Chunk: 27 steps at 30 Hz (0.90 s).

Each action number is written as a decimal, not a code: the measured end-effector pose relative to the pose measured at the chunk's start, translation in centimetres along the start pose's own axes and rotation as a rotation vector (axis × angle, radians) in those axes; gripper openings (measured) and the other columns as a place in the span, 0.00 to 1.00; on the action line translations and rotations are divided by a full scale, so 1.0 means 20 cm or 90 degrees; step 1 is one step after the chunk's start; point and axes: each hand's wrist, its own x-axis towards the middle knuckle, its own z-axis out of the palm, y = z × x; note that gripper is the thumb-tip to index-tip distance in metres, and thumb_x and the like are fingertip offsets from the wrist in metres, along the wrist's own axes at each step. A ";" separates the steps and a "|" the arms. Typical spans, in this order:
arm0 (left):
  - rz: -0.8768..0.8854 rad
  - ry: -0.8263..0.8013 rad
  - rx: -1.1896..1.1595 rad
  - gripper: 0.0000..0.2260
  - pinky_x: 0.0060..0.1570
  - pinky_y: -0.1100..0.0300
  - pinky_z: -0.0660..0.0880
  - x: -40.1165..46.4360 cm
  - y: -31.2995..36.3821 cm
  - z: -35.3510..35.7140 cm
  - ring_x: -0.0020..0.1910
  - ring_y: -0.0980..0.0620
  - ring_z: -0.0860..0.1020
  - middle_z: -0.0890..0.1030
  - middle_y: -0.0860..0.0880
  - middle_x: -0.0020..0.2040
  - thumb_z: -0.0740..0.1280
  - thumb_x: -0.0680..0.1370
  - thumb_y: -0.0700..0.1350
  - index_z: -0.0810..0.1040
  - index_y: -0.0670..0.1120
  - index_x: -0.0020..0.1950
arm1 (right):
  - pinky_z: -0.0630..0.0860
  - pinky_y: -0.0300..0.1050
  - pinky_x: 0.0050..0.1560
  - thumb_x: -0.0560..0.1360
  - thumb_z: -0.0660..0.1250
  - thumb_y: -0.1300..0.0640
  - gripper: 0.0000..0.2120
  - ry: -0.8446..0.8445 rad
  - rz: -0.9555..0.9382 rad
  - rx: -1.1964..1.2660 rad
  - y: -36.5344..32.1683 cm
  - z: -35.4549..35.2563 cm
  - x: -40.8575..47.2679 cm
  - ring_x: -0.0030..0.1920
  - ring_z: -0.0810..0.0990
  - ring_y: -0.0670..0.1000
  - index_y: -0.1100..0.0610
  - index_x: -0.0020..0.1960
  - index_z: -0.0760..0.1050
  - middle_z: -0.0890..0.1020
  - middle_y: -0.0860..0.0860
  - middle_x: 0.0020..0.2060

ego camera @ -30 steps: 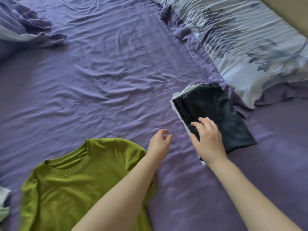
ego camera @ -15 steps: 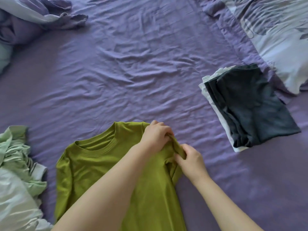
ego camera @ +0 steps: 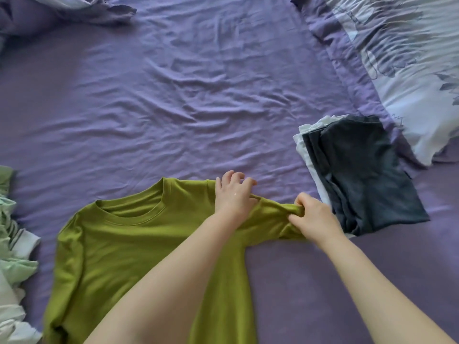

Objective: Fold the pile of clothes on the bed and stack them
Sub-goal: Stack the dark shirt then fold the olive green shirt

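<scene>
- Purple sheet (ego camera: 173,95): wrinkled, covering the whole bed under everything else.
- Pillow (ego camera: 409,70): pale, with grey leaf print, at upper right, lower corner just beside the folded stack.
- Green shirt (ego camera: 119,244): lying flat, neckline toward the far side, at lower centre; one sleeve folded down along the body on the left edge, the other sleeve drawn out sideways toward the right.
- Duvet (ego camera: 62,11): bunched at the upper left corner, well apart from the shirt.
- Stack (ego camera: 360,175): folded dark garment on top of a white one, white edge showing along the left side; right of the shirt, just beside the right hand.
- Pile (ego camera: 12,244): crumpled pale green and white clothes at the left edge, near the shirt's folded sleeve.
- Left hand (ego camera: 234,194): pressing down on the shirt's shoulder, fingers bent with tips reaching past the seam onto the sheet, gripping nothing clearly.
- Right hand (ego camera: 315,217): pinching the end of the outstretched sleeve, fingers curled round bunched green cloth.
</scene>
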 end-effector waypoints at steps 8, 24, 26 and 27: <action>0.096 0.174 0.088 0.12 0.66 0.47 0.67 -0.26 -0.14 0.13 0.64 0.40 0.72 0.77 0.44 0.56 0.68 0.72 0.39 0.80 0.47 0.54 | 0.68 0.49 0.44 0.71 0.71 0.55 0.15 0.175 -0.079 -0.343 0.00 0.04 -0.02 0.46 0.78 0.59 0.57 0.53 0.71 0.79 0.55 0.44; 0.019 -0.088 0.163 0.36 0.70 0.35 0.38 -0.21 -0.21 0.11 0.76 0.44 0.37 0.41 0.46 0.79 0.61 0.76 0.61 0.46 0.55 0.78 | 0.70 0.63 0.62 0.75 0.65 0.62 0.15 0.280 -0.149 -0.140 0.07 0.29 -0.29 0.65 0.71 0.67 0.65 0.60 0.77 0.74 0.67 0.62; 0.089 -0.073 0.144 0.31 0.71 0.38 0.40 -0.18 -0.14 0.10 0.77 0.45 0.39 0.44 0.47 0.79 0.60 0.79 0.56 0.50 0.54 0.78 | 0.69 0.63 0.62 0.72 0.69 0.67 0.18 0.251 -0.109 -0.125 0.08 0.28 -0.28 0.65 0.70 0.69 0.65 0.62 0.75 0.71 0.69 0.64; 0.124 -0.069 0.143 0.29 0.72 0.39 0.42 -0.16 -0.10 0.10 0.77 0.46 0.41 0.47 0.48 0.79 0.59 0.80 0.54 0.50 0.53 0.78 | 0.69 0.62 0.63 0.73 0.68 0.66 0.20 0.230 -0.084 -0.121 0.08 0.28 -0.27 0.66 0.69 0.68 0.64 0.64 0.73 0.70 0.69 0.65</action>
